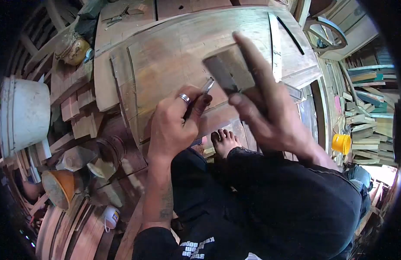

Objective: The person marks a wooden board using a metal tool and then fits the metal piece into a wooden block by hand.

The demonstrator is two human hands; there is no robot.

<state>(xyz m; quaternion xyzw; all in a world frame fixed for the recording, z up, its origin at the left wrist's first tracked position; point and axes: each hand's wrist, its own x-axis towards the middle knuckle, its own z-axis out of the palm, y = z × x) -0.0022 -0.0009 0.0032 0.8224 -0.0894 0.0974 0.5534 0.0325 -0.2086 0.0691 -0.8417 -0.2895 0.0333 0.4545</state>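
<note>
Left hand (172, 119) pinches 1 metal piece (208, 86) at 12 o'clock, right hand (276, 117), apart from it, grips 1 blurred block (235, 67) at 1 o'clock, both over 1 bench (170, 54); 1 white bucket (29, 115) at 9, 1 yellow bucket (340, 144) at 3.

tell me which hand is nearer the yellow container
Right. The right hand is apart from the yellow container, to its left in view; the left hand is farther left, beyond the right hand.
</note>
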